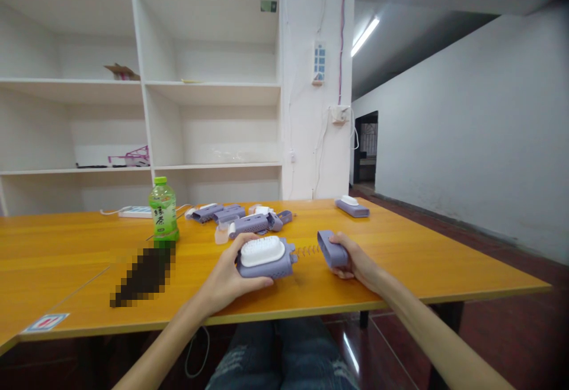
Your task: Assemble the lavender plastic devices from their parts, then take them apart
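Note:
My left hand (229,277) grips a purple device body with a white ribbed top (263,256), held just above the orange table (422,253). My right hand (353,259) holds a purple cap piece (331,249) a short way to the right of it. A thin coiled spring (307,251) sticks out between the two parts, reaching from the body toward the cap. The two purple parts are apart, with the spring in the gap.
Several more purple parts (242,219) lie behind my hands. One assembled purple and white unit (352,205) sits at the far right. A green tea bottle (163,210) stands to the left, beside a white power strip (133,212). White shelves (146,82) stand behind the table.

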Demonstrator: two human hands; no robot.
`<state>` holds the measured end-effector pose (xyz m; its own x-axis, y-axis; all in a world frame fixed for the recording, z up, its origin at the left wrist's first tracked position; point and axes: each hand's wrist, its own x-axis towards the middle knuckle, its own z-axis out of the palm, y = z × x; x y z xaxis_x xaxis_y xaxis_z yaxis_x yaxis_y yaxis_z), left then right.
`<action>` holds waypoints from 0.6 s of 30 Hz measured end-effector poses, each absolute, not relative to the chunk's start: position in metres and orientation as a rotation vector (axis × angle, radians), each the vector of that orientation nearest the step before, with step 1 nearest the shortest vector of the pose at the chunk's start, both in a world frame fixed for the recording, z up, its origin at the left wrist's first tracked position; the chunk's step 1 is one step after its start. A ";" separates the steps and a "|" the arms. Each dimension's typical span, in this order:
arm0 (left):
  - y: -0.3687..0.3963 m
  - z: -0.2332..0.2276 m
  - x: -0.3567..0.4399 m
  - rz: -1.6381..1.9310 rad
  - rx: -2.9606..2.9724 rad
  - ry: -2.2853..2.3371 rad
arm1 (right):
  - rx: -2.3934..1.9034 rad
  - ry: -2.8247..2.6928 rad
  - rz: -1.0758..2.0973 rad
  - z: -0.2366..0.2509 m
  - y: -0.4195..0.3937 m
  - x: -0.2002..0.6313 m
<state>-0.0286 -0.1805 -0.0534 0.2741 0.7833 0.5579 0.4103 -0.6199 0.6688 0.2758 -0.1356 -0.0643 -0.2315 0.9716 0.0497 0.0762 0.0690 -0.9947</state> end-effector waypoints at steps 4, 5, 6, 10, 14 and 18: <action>-0.181 -0.053 -0.028 1.197 2.136 1.057 | -1.238 -1.487 1.279 -0.061 -0.128 0.297; -0.180 -0.053 -0.028 1.188 2.137 1.067 | -1.273 -1.493 1.269 -0.060 -0.127 0.303; -0.179 -0.054 -0.028 1.183 2.138 1.082 | -1.311 -1.498 1.257 -0.058 -0.126 0.309; -0.171 -0.057 -0.032 1.146 2.132 1.146 | -1.489 -1.538 1.174 -0.052 -0.127 0.334; -0.161 -0.060 -0.044 1.105 2.122 1.224 | -1.658 -1.630 1.015 -0.053 -0.123 0.346; -0.157 -0.060 -0.060 1.117 2.130 1.301 | -1.675 -1.707 0.661 -0.054 -0.119 0.343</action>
<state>-0.0598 -0.1567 -0.0598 0.2461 0.8726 0.4219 0.5493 -0.4842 0.6811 0.3428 -0.1186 -0.0535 0.0263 0.9946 0.1005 0.6677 0.0573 -0.7422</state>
